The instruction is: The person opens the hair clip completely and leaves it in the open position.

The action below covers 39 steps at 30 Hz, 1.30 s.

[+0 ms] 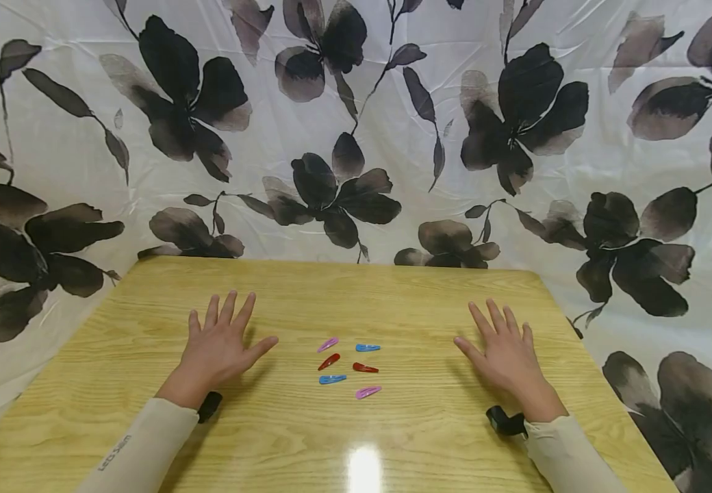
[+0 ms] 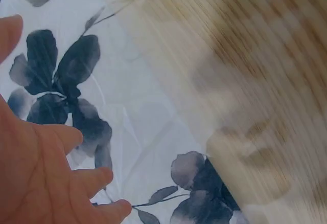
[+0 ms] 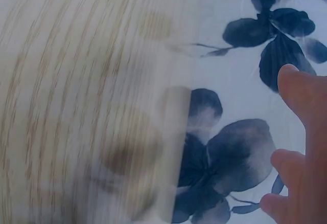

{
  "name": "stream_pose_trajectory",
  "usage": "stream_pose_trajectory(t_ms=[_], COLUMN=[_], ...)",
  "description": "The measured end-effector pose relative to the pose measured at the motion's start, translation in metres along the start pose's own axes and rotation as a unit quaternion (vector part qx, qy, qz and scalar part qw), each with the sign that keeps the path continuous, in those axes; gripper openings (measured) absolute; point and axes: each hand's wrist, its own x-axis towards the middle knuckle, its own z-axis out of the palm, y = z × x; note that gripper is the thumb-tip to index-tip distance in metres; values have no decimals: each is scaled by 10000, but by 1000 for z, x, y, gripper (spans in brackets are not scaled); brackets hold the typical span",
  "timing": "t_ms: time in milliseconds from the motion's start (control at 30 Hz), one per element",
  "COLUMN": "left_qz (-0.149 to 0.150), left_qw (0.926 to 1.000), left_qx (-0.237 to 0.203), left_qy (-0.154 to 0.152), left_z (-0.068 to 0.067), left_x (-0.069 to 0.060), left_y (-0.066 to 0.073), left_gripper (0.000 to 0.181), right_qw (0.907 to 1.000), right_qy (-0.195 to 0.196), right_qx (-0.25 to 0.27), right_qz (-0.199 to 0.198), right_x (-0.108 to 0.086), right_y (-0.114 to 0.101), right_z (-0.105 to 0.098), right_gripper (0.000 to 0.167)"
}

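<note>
Several snap hair clips lie flat in a loose cluster mid-table in the head view. On its left side are a pink clip (image 1: 328,344), a red clip (image 1: 328,361) and a blue clip (image 1: 333,379). The right side has another blue clip (image 1: 367,348), a second red clip (image 1: 365,368) and a second pink clip (image 1: 368,392). My left hand (image 1: 217,352) is spread with straight fingers to the left of the clips, holding nothing. Likewise spread and without anything in it, my right hand (image 1: 506,359) hovers to their right. Neither hand touches a clip.
The clips lie on a light wooden table (image 1: 282,438). Behind and beside it hangs a white cloth (image 1: 417,157) with dark flowers. Each wrist wears a small black camera, one at the left (image 1: 210,407), one at the right (image 1: 505,420).
</note>
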Motion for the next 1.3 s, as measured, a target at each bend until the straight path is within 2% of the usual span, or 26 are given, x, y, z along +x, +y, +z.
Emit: stream_pose_trajectory(t_ms=[367,700,1000,1300], left_qz=[194,557,1013,1247], left_qw=[9993,9968,9900,9849], left_qx=[67,-145,-306,-384], left_qy=[312,558,929,1137], left_z=[4,14,17,20], left_x=[-2,-1,-3,1], left_y=[11,23,34,42], left_gripper=[79,69,60,57], right_qw=[9988,9963,9910,9840], right_qy=[227,179,383,674], right_qx=[73,423,549,665], right_qz=[-435,-722,-1155,-1509], right_x=[1,1,5,10], right_y=[-9,-20,-35,-50], right_z=[0,0,0,2], right_gripper=[71,68,63,51])
